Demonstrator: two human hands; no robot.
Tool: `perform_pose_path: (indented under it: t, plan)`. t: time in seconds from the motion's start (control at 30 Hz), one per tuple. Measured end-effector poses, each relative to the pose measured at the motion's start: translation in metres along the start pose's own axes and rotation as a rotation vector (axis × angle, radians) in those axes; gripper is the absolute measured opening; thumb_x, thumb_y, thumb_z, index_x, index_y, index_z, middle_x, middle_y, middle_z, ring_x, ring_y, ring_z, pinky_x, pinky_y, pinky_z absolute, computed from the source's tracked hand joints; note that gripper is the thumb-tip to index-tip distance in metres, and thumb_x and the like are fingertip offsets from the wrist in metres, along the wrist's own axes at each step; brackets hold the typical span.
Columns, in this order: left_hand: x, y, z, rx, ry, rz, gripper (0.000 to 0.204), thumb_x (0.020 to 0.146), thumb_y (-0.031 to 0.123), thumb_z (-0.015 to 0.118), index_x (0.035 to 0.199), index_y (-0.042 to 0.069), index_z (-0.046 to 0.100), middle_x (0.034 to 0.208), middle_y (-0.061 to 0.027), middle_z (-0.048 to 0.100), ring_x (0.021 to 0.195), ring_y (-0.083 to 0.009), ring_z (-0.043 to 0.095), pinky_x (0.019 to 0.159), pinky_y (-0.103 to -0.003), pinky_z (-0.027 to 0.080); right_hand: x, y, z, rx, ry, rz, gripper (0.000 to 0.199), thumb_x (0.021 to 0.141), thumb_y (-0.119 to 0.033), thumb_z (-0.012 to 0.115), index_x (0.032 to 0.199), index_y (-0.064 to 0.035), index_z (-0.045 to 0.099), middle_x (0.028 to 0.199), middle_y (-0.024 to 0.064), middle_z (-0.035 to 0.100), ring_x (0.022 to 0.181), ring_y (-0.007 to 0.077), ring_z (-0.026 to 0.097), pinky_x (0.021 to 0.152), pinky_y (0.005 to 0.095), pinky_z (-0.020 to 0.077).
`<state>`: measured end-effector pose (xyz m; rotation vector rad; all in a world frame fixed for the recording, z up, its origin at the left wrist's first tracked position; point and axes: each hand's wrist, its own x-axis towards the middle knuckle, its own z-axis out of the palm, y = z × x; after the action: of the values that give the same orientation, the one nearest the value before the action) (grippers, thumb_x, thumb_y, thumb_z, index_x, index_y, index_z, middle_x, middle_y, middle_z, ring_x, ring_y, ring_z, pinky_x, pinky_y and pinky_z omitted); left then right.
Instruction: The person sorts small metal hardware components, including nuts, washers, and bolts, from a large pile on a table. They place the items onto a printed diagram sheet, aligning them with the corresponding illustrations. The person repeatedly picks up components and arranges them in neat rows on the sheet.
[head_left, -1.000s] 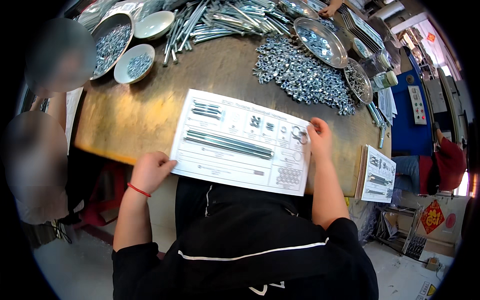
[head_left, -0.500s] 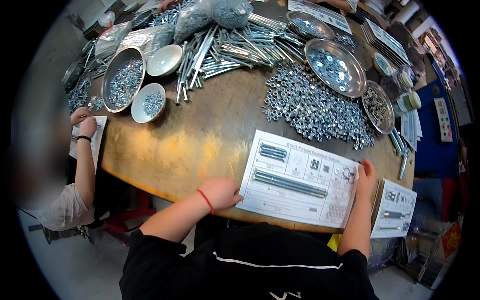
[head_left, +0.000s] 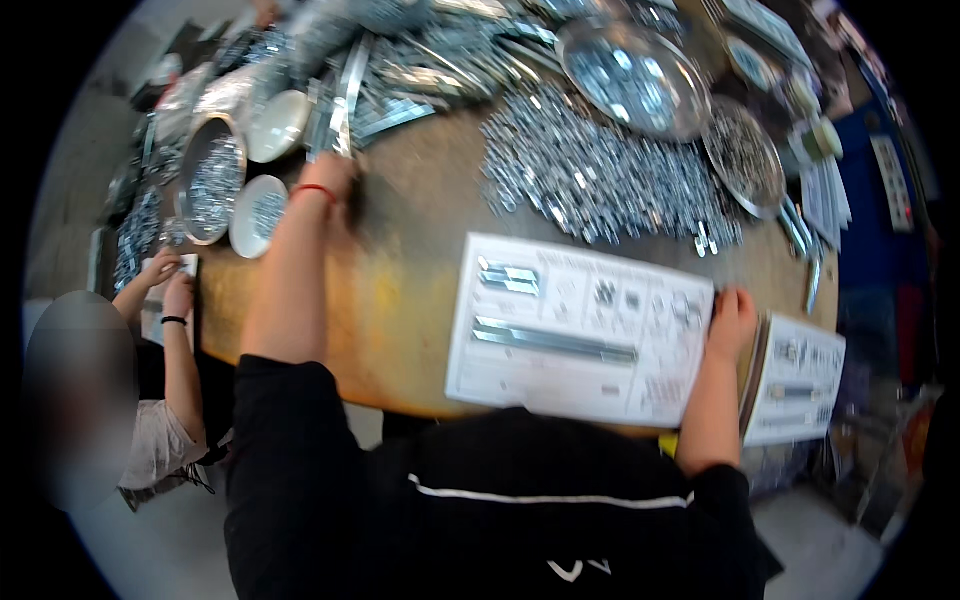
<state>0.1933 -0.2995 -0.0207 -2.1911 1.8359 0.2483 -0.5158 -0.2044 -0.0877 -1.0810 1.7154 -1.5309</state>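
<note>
A white printed hardware card (head_left: 575, 385) lies at the table's near edge, with long bolts and small metal parts showing on its face. My right hand (head_left: 735, 318) has its fingers closed on the card's upper right edge. Away to the left, my left hand (head_left: 333, 180), wearing a red wrist cord, is stretched out to the near ends of the long bolts (head_left: 350, 85) in the pile. Motion smears its fingers, so whether they grip a bolt does not show.
Loose nuts (head_left: 600, 165) are heaped beyond the card, beside a metal tray of washers (head_left: 690, 115). White bowls (head_left: 245, 235) and a metal dish (head_left: 185, 215) stand at left, near a co-worker's hands (head_left: 165, 280). More printed cards (head_left: 795, 395) are at right.
My left hand has left the card's left edge and reached forward and left to the long bolts. My right hand stays at the card's right edge. The whole view has shifted and blurred.
</note>
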Motion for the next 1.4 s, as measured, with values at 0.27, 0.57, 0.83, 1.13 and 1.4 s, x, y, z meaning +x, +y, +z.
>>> perform_pose_path:
  t: [0.27,0.57,0.83,1.13,1.4]
  plan:
    - [-0.205,0.109,0.03,-1.147,0.38,0.189,0.011,0.097,0.011,0.057,0.101,0.001,0.06,0.088,-0.0044,0.059,0.075,-0.012,0.056,0.07,-0.026,0.047,-0.048,-0.067,-0.002,0.025,-0.128,-0.058,0.009,0.094,-0.007,0.061,0.097,-0.0019,0.068,0.085,0.002,0.066,0.067,0.0053,0.053,0.058,0.0188,0.0409]
    - [-0.31,0.221,0.067,-0.576,0.474,0.673,0.022,0.078,0.01,0.075,0.099,0.008,0.067,0.096,-0.0071,0.064,0.091,-0.0284,0.061,0.077,-0.037,0.05,-0.175,-0.11,-0.007,-0.518,-0.866,-0.152,0.022,0.08,-0.009,0.072,0.102,-0.0093,0.067,0.079,0.0026,0.059,0.063,0.0179,0.055,0.059,0.0302,0.045]
    - [-0.316,0.204,0.086,-0.679,0.539,0.431,0.024,0.075,0.01,0.079,0.095,0.006,0.068,0.101,-0.0093,0.064,0.095,-0.0309,0.057,0.084,-0.039,0.046,-0.19,-0.095,0.001,-0.558,-0.711,-0.268,0.012,0.081,-0.012,0.073,0.092,-0.01,0.069,0.078,0.0036,0.061,0.068,0.0222,0.061,0.06,0.0336,0.0472]
    - [-0.311,0.188,0.085,-0.874,0.462,0.4,0.043,0.07,0.008,0.082,0.107,0.001,0.064,0.095,-0.012,0.061,0.087,-0.0302,0.058,0.08,-0.038,0.047,-0.171,-0.112,-0.004,-0.434,-0.795,-0.1,0.019,0.08,-0.009,0.077,0.097,-0.0071,0.069,0.077,0.0032,0.059,0.066,0.0165,0.057,0.06,0.0273,0.0452]
    - [-0.271,0.182,0.097,-0.985,0.556,0.047,0.014,0.09,0.008,0.066,0.102,0.0,0.064,0.084,-0.0067,0.058,0.072,-0.0158,0.054,0.067,-0.029,0.046,0.07,-0.151,0.028,-0.748,-0.289,-0.339,0.026,0.085,-0.028,0.07,0.096,-0.0048,0.072,0.091,0.0147,0.07,0.084,0.0337,0.066,0.076,0.0418,0.0513]
